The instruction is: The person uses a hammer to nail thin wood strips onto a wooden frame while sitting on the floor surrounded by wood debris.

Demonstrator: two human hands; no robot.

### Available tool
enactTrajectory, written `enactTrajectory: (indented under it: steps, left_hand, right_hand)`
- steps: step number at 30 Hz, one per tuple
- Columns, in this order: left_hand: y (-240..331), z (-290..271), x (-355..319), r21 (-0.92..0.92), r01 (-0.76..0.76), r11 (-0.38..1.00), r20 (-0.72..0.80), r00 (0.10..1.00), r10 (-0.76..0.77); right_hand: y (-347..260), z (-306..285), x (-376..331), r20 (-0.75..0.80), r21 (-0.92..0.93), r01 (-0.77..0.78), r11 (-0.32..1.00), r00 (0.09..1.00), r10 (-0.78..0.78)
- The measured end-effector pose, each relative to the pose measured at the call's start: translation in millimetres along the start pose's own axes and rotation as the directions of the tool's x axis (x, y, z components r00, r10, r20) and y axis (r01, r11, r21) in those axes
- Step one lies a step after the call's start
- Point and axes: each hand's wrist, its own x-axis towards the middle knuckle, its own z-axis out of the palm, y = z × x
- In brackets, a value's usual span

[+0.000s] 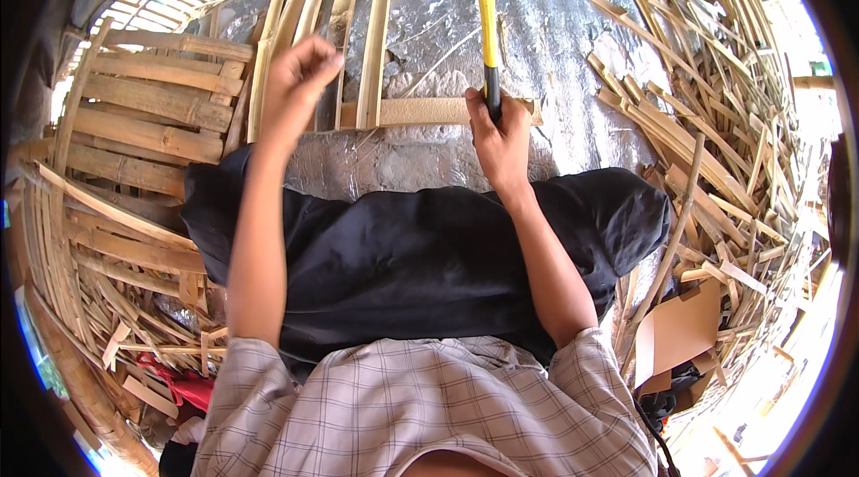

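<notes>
My right hand [502, 139] is wrapped round the black grip of a claw hammer [487, 25] with a yellow shaft. The hammer's metal head points away from me. My left hand [300, 83] is over the left-hand slats, its fingers curled into a pinch and slightly blurred; whatever is in it, if anything, I cannot make out. Several long split-bamboo slats [373, 43] run away from me, side by side. Their near ends meet a flat crosswise strip [425, 112], which extends right, past my right hand.
Shiny silver sheeting [429, 7] covers the work surface. At the left stands a bamboo slat panel [148, 106]. Piles of loose bamboo strips [716, 155] line the right side, with a piece of brown cardboard [677, 334] nearer me. Dark cloth [412, 262] covers my legs.
</notes>
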Motion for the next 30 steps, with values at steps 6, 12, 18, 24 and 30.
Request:
enactTrajectory:
  steps: [6, 12, 18, 24, 30]
  left_hand:
    - [-42, 24, 11, 0.445, -0.123, 0.887, 0.202, 0.979, 0.034]
    - [-57, 68, -5, 0.475, -0.318, 0.82, 0.261, 0.941, 0.214]
    - [-55, 91, 9, 0.646, -0.249, 0.722, 0.157, 0.968, 0.194]
    - [-65, 91, 12, 0.627, -0.215, 0.749, 0.177, 0.975, 0.131]
    - [-61, 91, 12, 0.575, -0.22, 0.788, 0.152, 0.975, 0.161]
  right_hand:
    - [-3, -23, 15, -0.147, 0.182, -0.064, 0.981, 0.985, 0.091]
    - [15, -118, 52, -0.267, -0.419, 0.031, 0.908, 0.951, -0.156]
    - [46, -140, 62, -0.246, -0.783, -0.171, 0.598, 0.968, -0.046]
    - [47, -123, 56, -0.254, -0.868, -0.261, 0.422, 0.964, 0.073]
    - [72, -118, 62, -0.212, -0.861, -0.271, 0.431, 0.96, 0.181]
